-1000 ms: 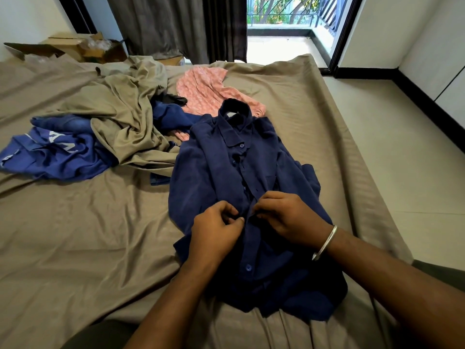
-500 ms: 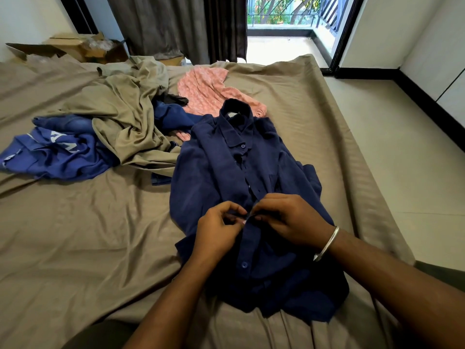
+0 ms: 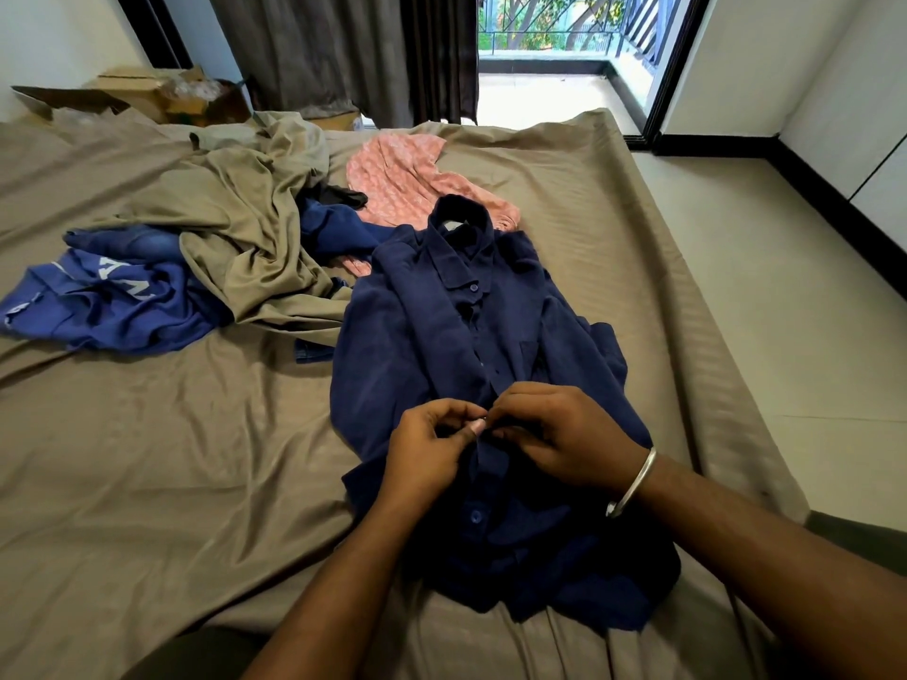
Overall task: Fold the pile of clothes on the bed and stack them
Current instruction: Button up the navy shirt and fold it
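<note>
A navy button-up shirt [image 3: 432,336] lies face up on the bed, collar away from me. My left hand [image 3: 427,454] and my right hand [image 3: 564,434] meet at the middle of its front placket, each pinching the fabric around a button. My right wrist carries a silver bangle. Behind and to the left lies the unfolded pile: a pink patterned garment [image 3: 407,184], an olive cloth [image 3: 235,228], a blue printed top [image 3: 113,301] and a dark blue piece [image 3: 333,228].
The bed [image 3: 147,458] has a tan sheet, rumpled at left. Its right edge drops to a pale tiled floor [image 3: 785,296]. Cardboard boxes [image 3: 167,95] and dark curtains [image 3: 343,46] stand beyond the bed's far edge, beside an open balcony door.
Both hands have kept working at the same spot on the placket, the fingertips drawing closer together. The shirt and the pile have not moved.
</note>
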Tool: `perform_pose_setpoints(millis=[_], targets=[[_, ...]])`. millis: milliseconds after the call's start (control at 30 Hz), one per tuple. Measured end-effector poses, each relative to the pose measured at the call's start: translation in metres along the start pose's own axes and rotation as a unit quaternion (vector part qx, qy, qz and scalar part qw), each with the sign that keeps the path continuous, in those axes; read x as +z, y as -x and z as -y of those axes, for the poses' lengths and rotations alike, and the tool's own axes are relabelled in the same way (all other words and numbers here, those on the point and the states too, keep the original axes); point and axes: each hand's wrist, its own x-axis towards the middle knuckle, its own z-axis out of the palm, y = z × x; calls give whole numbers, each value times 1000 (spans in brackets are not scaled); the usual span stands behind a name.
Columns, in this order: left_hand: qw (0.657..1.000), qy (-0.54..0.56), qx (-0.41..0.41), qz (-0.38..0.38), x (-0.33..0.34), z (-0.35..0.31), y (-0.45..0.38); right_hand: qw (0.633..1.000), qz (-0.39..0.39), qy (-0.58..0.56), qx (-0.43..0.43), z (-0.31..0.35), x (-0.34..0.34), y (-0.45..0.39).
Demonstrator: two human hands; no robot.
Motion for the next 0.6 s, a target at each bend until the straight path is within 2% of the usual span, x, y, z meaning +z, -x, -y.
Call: perform_pose_setpoints(millis=[233,600], targets=[[989,131,-64,20,1,-2,2,999,-40,-3,-7,2,-2,-1],[971,214,-98,47,2,-9,2,999,-47,20,3,1,-2,1]])
